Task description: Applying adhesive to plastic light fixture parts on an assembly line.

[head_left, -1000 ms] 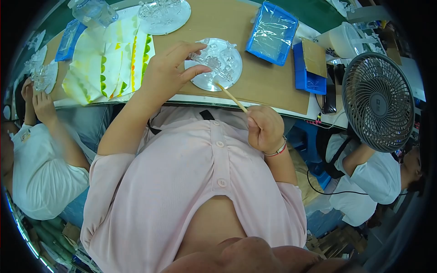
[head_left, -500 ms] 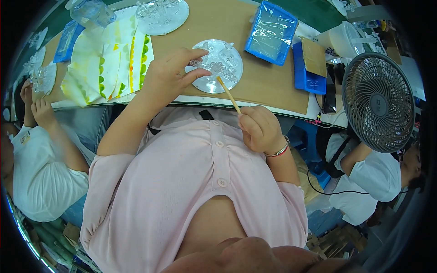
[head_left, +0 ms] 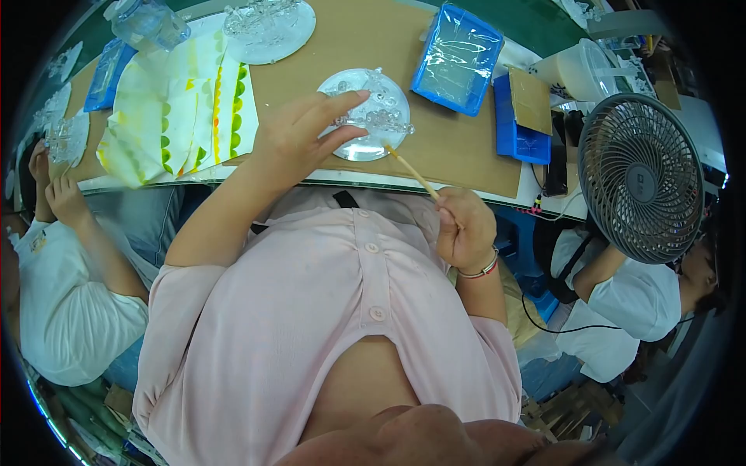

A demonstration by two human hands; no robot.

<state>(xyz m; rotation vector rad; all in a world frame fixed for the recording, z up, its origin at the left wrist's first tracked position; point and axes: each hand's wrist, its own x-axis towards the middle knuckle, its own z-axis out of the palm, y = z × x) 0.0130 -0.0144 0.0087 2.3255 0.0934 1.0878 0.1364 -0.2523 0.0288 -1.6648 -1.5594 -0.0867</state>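
Clear parts [head_left: 382,119] lie on the round plate [head_left: 362,152], just R of the L hand [head_left: 301,138], clustered w/ long axis roughly L–R. L thumb & index are parted around the cluster's L end; can't tell if they grip any. R hand [head_left: 468,231] grasps a thin stick [head_left: 414,175], angled up-L, tip by plate's lower-R rim. L hand's nearer, partly blocking plate's L side. On table [head_left: 458,151]: patterned sheet [head_left: 180,116] L, blue tray [head_left: 447,102] up-R, 2nd plate [head_left: 276,53] up-L.
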